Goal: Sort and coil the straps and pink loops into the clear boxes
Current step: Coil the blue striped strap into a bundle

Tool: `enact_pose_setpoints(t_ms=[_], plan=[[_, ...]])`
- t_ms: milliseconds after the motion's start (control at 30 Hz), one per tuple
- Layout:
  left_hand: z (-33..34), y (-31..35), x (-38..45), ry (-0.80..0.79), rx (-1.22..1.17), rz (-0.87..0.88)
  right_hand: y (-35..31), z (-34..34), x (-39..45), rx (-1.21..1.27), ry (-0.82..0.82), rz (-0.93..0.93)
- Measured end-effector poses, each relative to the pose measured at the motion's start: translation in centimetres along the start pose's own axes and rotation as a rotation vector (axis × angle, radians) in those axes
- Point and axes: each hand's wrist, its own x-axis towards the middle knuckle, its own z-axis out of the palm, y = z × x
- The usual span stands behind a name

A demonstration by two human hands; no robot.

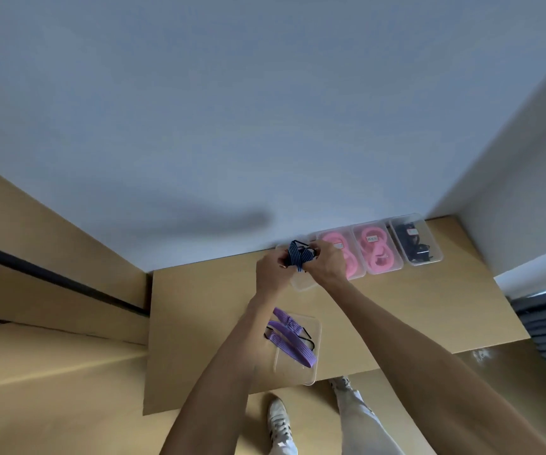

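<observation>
**A:** Head view showed both hands raised together at the far side of the table (219,323). What did they hold?

**B:** The left hand (270,270) and the right hand (327,262) each had their fingers curled round the dark blue strap (297,256), which was bunched into folds between them. One fold stood up above the knuckles, another hung down between the two hands.

**A:** How tightly were they clenched?

**B:** Closed enough to grip the strap. The fingertips were turned away from the camera, so I could not tell exactly how each finger lay.

**A:** And under the hands?

**B:** A clear box (302,284), mostly covered by them; only its near corner and a bit of far rim showed. Whether anything lay inside was hidden.

**A:** To the right of the right hand?

**B:** Three more clear boxes in a row. The nearest one (352,257) held pink loops (334,239) and was partly behind the right hand. The next (378,249) also held pink loops, and the last (417,239) held dark straps, too blurred to make out singly.

**A:** Nearer the person than the hands?

**B:** A purple strap (293,339) lay across a clear lid (297,369), partly behind the left forearm. Small labels on the boxes were unreadable.
</observation>
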Motion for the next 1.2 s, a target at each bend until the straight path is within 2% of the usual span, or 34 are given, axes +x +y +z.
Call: enact_pose_setpoints(t_ms=[100, 233, 433, 700, 900, 1200], plan=[[2.2, -0.2, 0.7, 0.031, 0.017, -0.084, 1.5, 0.5, 1.6, -0.069, -0.033, -0.009], [4.6, -0.2, 2.2, 0.132, -0.015, -0.193, 3.2, 0.7, 4.2, -0.069, -0.051, -0.118], [8.0, -2.2, 3.4, 0.177, 0.019, -0.256, 5.7, 1.8, 7.4, -0.195, -0.120, -0.257], [10.7, -5.2, 4.8, 0.127, 0.226, -0.253, 9.2, 4.4, 9.3, -0.370, -0.179, -0.266], [11.5, -6.6, 6.2, 0.073, 0.340, -0.202, 9.6, 5.4, 10.8, -0.554, -0.233, -0.375], [12.2, -8.4, 6.9, 0.078, 0.424, -0.144, 10.4, 6.8, 11.1, -0.618, -0.213, -0.473]])
